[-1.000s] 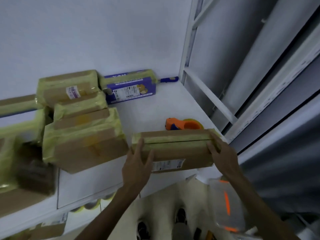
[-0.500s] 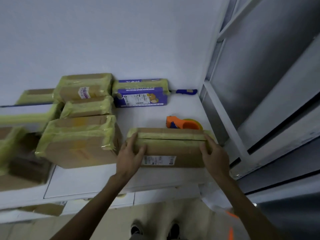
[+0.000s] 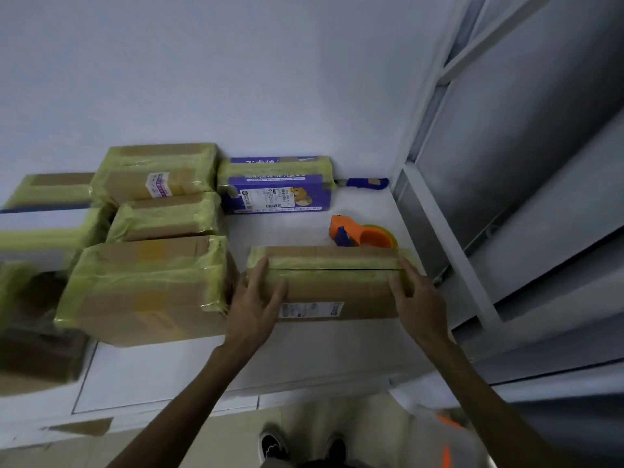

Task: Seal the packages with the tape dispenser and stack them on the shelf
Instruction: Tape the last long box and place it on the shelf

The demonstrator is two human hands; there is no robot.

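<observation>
A long cardboard package point(image 3: 337, 287) with yellow-green tape along its top edge and a white label on its front lies on the white shelf point(image 3: 304, 359). My left hand point(image 3: 256, 305) presses on its left end with fingers spread. At the box's right end, my right hand point(image 3: 418, 298) rests with straight fingers against the corner. An orange and blue tape dispenser point(image 3: 361, 236) holding a yellow-green roll sits right behind the package.
Several taped packages point(image 3: 148, 288) are stacked to the left, the nearest almost touching the held box. A purple taped box point(image 3: 277, 187) and a blue-handled tool point(image 3: 366, 183) lie by the back wall. A grey metal frame point(image 3: 449, 251) borders the shelf on the right.
The package has gone from the shelf's front edge further in, and now sits flat beside the big taped package. Both hands have stayed on its ends.
</observation>
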